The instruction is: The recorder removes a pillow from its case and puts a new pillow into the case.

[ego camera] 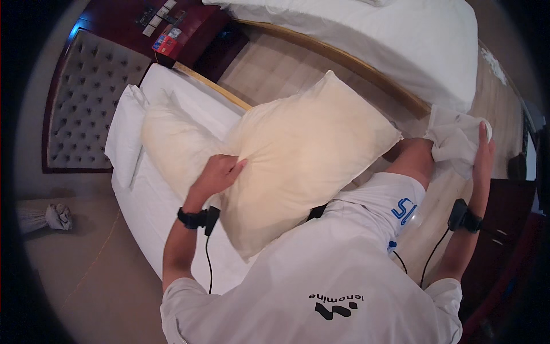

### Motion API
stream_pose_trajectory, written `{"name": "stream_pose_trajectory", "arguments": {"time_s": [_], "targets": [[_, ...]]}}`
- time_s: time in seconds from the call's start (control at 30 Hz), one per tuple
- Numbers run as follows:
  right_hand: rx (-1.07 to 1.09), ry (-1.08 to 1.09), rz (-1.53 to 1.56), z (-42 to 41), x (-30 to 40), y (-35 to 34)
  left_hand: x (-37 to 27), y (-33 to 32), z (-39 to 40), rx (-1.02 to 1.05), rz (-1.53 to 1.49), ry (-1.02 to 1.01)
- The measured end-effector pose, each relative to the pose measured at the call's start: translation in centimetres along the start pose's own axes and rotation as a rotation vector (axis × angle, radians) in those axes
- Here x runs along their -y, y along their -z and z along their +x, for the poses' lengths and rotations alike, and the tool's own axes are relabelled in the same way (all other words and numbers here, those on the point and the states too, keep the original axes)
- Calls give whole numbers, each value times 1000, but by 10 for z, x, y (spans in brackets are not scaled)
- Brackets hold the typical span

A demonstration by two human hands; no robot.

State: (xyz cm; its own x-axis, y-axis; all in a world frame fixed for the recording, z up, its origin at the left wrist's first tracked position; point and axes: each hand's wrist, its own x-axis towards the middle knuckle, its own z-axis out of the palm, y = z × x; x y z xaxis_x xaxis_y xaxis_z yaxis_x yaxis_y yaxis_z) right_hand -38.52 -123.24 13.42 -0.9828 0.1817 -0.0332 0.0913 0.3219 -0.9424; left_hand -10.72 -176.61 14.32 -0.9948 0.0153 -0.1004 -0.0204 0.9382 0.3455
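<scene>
My left hand (219,172) grips the near face of a large cream pillow (300,146), gathering its cover into creases. The pillow stands tilted over the bed's edge, against my lap. Behind my left hand another cream cushioned form (176,133) lies on the bed; I cannot tell whether it is a second pillow. My right hand (484,150) is off to the right, holding a bunched piece of thin white cloth (451,139), possibly a pillowcase. The cloth hangs by my knee, apart from the pillow.
The bed (150,223) has a white sheet, with a white pillow (124,137) near the tufted headboard (94,107). A second white bed (386,38) stands across a wood-look floor (275,64). A red box (164,45) sits on the nightstand (197,34). Dark furniture (494,223) is at right.
</scene>
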Motion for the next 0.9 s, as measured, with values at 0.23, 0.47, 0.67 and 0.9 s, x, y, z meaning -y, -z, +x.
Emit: {"name": "stream_pose_trajectory", "arguments": {"time_s": [0.23, 0.47, 0.67, 0.9], "targets": [[-71, 81, -35, -24, 27, -13, -66, 94, -31, 54, -127, 35], [55, 130, 16, -14, 18, -22, -63, 106, -110, 74, -344, 369], [35, 156, -76, -9, 5, -30, -39, 10, -108, 344, -242, 189], [181, 268, -321, 6, 21, -24, 24, 12, -13, 1086, -448, 346]]}}
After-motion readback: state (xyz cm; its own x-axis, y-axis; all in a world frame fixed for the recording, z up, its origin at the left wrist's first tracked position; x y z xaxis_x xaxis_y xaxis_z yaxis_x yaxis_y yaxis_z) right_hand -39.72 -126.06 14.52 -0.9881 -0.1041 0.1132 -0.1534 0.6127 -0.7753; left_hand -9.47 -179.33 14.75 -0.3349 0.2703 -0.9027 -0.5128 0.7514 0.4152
